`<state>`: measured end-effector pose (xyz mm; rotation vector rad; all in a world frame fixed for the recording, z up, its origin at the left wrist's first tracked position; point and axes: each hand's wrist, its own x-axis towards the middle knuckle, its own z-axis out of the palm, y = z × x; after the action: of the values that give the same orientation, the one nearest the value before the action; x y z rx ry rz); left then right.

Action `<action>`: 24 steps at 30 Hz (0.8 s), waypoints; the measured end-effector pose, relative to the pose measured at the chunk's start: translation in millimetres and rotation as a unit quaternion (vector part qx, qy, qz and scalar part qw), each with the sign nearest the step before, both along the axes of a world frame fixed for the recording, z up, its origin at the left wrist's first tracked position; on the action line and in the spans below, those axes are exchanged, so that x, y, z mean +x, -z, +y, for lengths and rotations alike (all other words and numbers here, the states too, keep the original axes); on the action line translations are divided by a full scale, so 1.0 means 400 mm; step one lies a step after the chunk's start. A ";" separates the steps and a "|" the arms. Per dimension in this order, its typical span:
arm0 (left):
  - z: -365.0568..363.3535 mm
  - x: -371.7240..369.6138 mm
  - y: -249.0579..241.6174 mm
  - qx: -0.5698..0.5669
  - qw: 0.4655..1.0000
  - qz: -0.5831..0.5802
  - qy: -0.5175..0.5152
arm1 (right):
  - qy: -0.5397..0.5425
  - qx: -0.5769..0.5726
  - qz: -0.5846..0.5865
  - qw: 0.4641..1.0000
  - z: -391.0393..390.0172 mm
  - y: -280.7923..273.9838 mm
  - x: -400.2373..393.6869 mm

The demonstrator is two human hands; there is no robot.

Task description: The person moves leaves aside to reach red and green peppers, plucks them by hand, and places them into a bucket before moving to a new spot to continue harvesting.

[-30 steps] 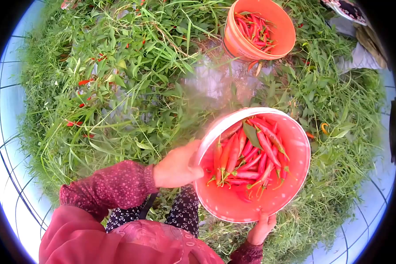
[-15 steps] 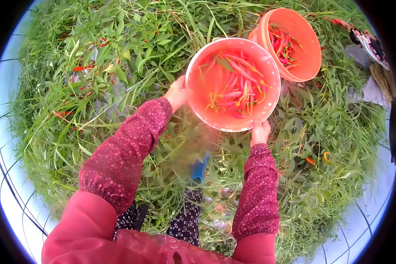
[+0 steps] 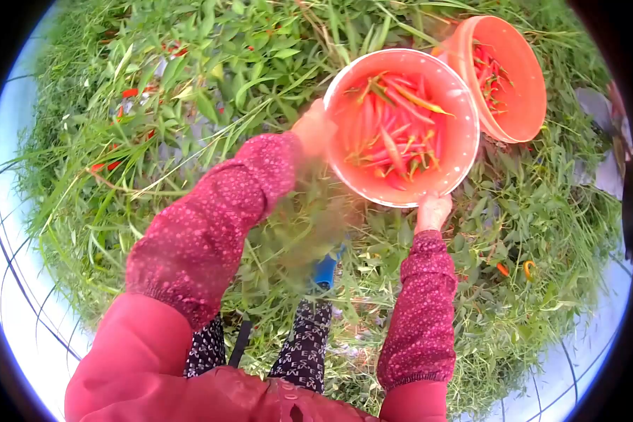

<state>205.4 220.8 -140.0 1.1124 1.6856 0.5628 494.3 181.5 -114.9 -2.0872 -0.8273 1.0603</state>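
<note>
A round orange-red bucket (image 3: 457, 91) with a white-dotted rim is held up in front of me, its mouth facing me. Red chili peppers (image 3: 401, 133) with green and yellowish stems lie inside it. My right hand (image 3: 434, 211) is closed on the lower rim. At the left side of the rim is my left hand (image 3: 314, 130), smeared by motion; it appears closed on the bucket, with its fingers partly hidden.
A second orange bucket (image 3: 524, 88) with several red peppers stands tilted behind, at the upper right. Dense green pepper plants and grass (image 3: 211, 91) surround me. A blue boot (image 3: 325, 271) shows below. Dark and grey items (image 3: 605, 133) sit at the right edge.
The held bucket has shifted right and slightly up in view, along with both hands. The peppers inside lie differently. The second bucket also appears farther right.
</note>
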 end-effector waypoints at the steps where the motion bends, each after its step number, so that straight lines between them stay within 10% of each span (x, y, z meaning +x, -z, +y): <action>1: -0.028 0.011 -0.019 0.013 1.000 0.010 -0.014 | -0.033 0.021 0.011 0.999 -0.010 0.038 0.024; 7: -0.134 0.035 -0.103 0.051 0.994 -0.042 -0.084 | 0.034 -0.044 -0.040 0.998 0.015 -0.008 -0.029; 12: -0.368 -0.161 -0.150 0.023 0.962 0.269 0.028 | 0.001 -0.033 -0.030 0.999 0.007 0.027 -0.007; 16: -0.581 -0.292 -0.122 -0.365 0.847 0.337 0.191 | -0.019 -0.043 -0.073 0.996 0.004 0.047 0.002; 24: -0.696 -0.095 -0.273 -0.468 0.760 0.263 0.366 | -0.038 -0.079 -0.070 0.994 0.011 -0.051 -0.048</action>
<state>167.4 -57.5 -30.9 1.0464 1.4556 -1.0977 475.0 185.9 -94.3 -2.3006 -0.9239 1.0581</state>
